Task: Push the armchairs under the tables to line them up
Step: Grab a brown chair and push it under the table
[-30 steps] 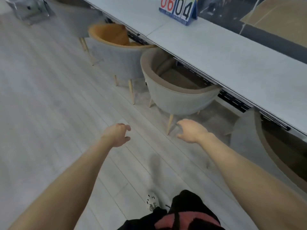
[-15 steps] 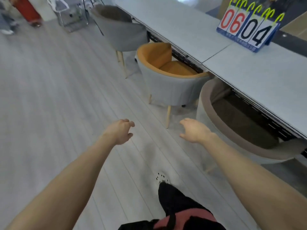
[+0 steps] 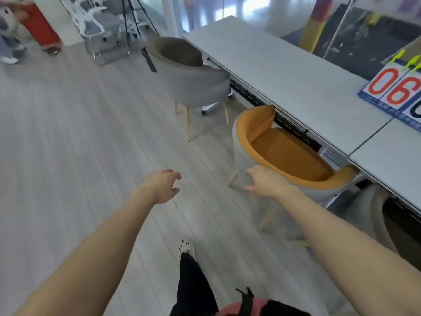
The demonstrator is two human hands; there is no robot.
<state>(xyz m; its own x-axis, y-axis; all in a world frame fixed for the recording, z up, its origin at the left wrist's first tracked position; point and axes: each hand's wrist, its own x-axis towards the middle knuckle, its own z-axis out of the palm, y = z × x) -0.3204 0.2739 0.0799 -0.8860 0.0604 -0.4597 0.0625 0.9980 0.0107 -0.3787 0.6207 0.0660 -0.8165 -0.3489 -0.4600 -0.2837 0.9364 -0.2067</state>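
Note:
An armchair with an orange seat (image 3: 284, 151) and grey back stands partly under the long white table (image 3: 284, 71). Farther along, a grey armchair with a brown seat (image 3: 191, 74) stands turned out from the table edge. A third beige armchair (image 3: 385, 222) shows at the right edge, tucked under the table. My right hand (image 3: 265, 181) is stretched out in front of the orange armchair's back, fingers loose, holding nothing; whether it touches the chair I cannot tell. My left hand (image 3: 163, 184) hangs over the floor with fingers loosely curled, holding nothing.
A scoreboard with red and black digits (image 3: 396, 94) stands on the table at right. A white wire chair (image 3: 100, 33) and a tripod stand at the back. A person's legs and a red object are at the far left. Pale wood floor spreads to the left.
I have walked forward along the table: the beige armchair slid to the right edge, the orange one came up beside my right hand, and the far grey one drew closer.

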